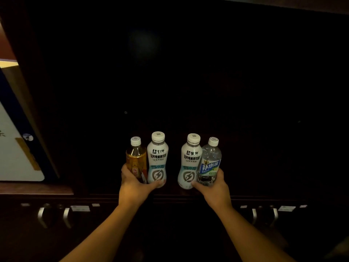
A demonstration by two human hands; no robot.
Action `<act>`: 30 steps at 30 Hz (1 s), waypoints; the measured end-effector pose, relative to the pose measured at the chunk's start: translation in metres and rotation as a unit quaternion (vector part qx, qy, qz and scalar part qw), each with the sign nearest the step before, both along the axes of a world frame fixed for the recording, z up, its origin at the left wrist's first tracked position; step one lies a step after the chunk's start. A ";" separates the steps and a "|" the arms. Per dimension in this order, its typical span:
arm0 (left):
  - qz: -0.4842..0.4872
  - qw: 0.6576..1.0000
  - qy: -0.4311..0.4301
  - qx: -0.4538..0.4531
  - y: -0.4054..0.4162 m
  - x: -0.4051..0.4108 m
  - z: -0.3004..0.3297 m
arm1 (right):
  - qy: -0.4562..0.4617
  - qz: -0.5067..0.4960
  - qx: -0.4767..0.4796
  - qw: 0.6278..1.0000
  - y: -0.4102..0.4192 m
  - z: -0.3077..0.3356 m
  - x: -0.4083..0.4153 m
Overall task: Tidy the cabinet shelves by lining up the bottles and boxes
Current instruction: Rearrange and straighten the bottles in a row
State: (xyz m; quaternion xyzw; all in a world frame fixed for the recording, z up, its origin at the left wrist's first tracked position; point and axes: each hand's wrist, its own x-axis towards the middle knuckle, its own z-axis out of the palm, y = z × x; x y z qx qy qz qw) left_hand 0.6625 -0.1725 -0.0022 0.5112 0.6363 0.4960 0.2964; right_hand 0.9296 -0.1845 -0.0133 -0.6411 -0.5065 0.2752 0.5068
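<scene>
Four upright bottles stand close together near the front of a dark cabinet shelf [170, 191]. My left hand [135, 186] grips two of them at their bases: an amber tea bottle [136, 160] and a white electrolyte drink bottle [157, 159]. My right hand [215, 188] grips the other pair: a second white electrolyte bottle [189, 161] and a clear water bottle with a blue label [209, 163]. A gap separates the two pairs. All caps are white.
The cabinet interior behind the bottles is dark and nothing shows in it. A white and blue box [17, 148] stands in the neighbouring compartment at the left. Below the shelf run drawer fronts with metal handles [40, 216] and small labels [286, 208].
</scene>
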 end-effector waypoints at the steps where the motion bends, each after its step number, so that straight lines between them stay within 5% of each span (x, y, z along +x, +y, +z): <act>1: 0.002 1.000 0.000 0.001 0.000 0.001 0.000 | -0.003 -0.001 -0.001 1.000 0.001 0.000 -0.001; 30: -0.003 1.000 0.016 0.000 0.000 0.026 0.001 | -0.001 0.002 -0.009 1.000 0.002 0.000 -0.018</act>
